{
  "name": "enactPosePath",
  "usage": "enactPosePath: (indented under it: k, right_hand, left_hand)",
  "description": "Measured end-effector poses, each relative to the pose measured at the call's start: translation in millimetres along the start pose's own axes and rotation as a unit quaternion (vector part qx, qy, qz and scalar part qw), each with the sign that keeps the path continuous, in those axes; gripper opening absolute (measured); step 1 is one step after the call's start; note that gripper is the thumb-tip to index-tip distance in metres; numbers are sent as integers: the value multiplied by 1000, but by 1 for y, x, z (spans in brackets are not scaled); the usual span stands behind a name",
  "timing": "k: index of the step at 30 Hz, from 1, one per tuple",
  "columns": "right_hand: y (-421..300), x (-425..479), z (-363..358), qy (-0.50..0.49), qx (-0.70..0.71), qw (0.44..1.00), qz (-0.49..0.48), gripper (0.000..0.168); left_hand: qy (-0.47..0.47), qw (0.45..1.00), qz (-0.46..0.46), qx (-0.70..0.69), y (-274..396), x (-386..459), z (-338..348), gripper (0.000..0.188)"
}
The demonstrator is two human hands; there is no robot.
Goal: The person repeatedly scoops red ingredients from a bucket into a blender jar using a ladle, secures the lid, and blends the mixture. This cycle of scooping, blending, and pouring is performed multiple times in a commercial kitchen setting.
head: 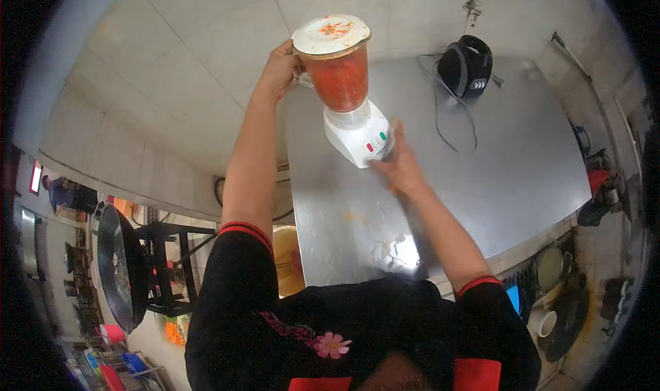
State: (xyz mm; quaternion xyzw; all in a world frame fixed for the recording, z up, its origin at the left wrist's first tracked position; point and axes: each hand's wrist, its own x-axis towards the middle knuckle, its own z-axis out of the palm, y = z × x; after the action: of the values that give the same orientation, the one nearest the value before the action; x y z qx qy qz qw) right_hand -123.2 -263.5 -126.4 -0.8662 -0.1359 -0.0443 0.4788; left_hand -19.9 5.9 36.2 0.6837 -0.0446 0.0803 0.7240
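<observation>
A blender jug (340, 79) full of a chunky red-orange mixture stands on its white blender base (356, 138), which has red and green buttons. Its white lid (331, 34) is on and smeared with red bits. My left hand (282, 69) is closed around the jug's handle, at the jug's left side. My right hand (399, 161) has its thumb and fingers spread against the lower right of the base, by the front edge. The base is on the far left part of a steel table (495, 185); whether it touches the table fully I cannot tell.
A black appliance base (466, 66) with a loose cord stands at the table's back right. Wet patches (397, 254) mark the near part of the table. A tiled wall (206, 45) rises behind. A large wok (121, 267) is at left, a white bowl (544, 323) at lower right. Another person (69, 194) is far left.
</observation>
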Motion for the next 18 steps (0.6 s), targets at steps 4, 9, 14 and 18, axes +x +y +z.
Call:
enactPosePath:
  k: [4, 9, 14, 18]
  right_hand:
    - [-30, 4, 33, -14, 101, 994, 33, 112]
    - [-21, 6, 40, 1, 73, 997, 33, 108]
    - [-21, 3, 38, 8, 59, 998, 23, 104]
    - [-12, 15, 6, -45, 121, 991, 40, 91]
  left_hand:
    - [-31, 999, -8, -8, -27, 24, -25, 36]
    - [-48, 996, -38, -61, -42, 54, -14, 35]
    - [-75, 991, -91, -57, -39, 60, -18, 43]
    - [-114, 990, -33, 79, -17, 52, -26, 57]
